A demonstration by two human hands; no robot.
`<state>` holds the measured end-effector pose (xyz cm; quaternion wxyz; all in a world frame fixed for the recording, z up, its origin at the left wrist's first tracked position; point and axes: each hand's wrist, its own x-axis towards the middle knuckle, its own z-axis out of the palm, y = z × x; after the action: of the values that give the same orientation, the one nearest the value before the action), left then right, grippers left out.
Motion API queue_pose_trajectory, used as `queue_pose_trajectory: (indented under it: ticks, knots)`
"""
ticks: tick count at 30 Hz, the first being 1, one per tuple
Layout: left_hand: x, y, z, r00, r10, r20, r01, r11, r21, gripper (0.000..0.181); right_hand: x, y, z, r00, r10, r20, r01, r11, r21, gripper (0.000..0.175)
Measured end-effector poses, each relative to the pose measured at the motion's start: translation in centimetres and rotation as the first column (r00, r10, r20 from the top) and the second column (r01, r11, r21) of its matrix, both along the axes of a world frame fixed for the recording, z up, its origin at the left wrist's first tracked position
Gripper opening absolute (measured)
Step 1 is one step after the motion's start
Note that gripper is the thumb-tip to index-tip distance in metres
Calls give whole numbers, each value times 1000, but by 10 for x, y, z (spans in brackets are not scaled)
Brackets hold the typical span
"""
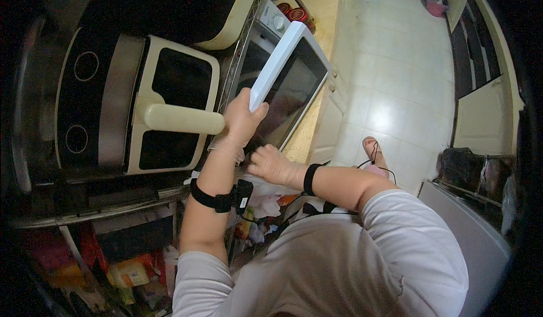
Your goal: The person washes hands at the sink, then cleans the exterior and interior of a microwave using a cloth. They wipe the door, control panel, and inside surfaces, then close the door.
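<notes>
A white microwave oven stands on the counter, its white-framed door swung out towards me with dark glass. My left hand, in a clear thin glove, has its thumb and fingers around the near end of the door's white edge. My right hand, also in a clear glove, is slightly blurred at the lower corner of the door, fingers curled; whether it touches or holds anything I cannot tell. Beside my left wrist juts the cream handle of an air fryer.
Red-lidded jars stand on the yellowish counter behind the door. A wire rack edge runs between the appliances. Shelves with packets lie below left. White cabinets border the tiled floor; a cable hangs near my foot.
</notes>
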<state>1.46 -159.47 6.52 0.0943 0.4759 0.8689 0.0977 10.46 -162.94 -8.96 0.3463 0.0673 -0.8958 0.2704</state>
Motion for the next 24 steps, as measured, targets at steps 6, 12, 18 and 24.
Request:
queue_pose_trajectory:
  ticks: [6, 12, 18, 24]
  knots:
    - [5, -1, 4, 1000, -4, 18, 4, 1000, 26, 35, 23, 47, -39, 971, -75, 228, 82, 996, -20, 9]
    - [3, 1, 5, 1000, 4, 10, -4, 999, -34, 34, 24, 152, -80, 564, -653, 506, 826, 453, -336, 15]
    - [7, 3, 10, 999, 1, 44, 1, 999, -44, 35, 11, 223, -61, 621, -502, 602, 621, -154, -769, 31]
    - [6, 4, 10, 1000, 21, 6, -21, 997, -78, 35, -1, 227, 19, 627, -615, 478, 648, 72, -758, 31]
